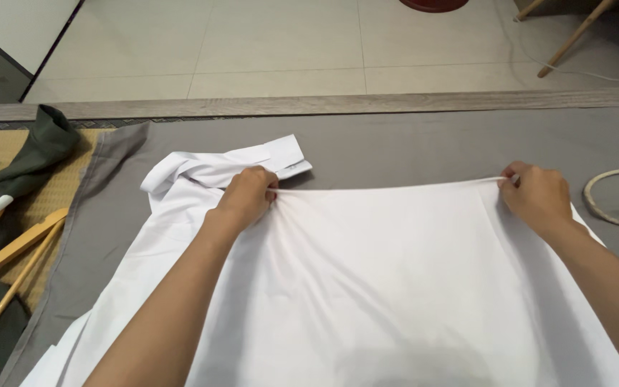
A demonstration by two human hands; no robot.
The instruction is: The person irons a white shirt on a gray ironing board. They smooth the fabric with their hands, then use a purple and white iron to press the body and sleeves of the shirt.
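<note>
A white shirt [381, 287] lies spread on a grey sheet [395, 143]. My left hand [246, 198] pinches the shirt's far folded edge near the collar [173, 170] and a cuffed sleeve [281, 159]. My right hand [536, 195] pinches the same edge farther right, pulling the fabric taut between the two hands. Both forearms stretch over the cloth.
Wooden hangers [16, 247] and a dark green garment [44, 147] lie on a woven mat at the left. A white cord loop [614, 199] rests on the sheet at the right. Beyond the sheet's far edge is tiled floor with wooden chair legs [574, 36].
</note>
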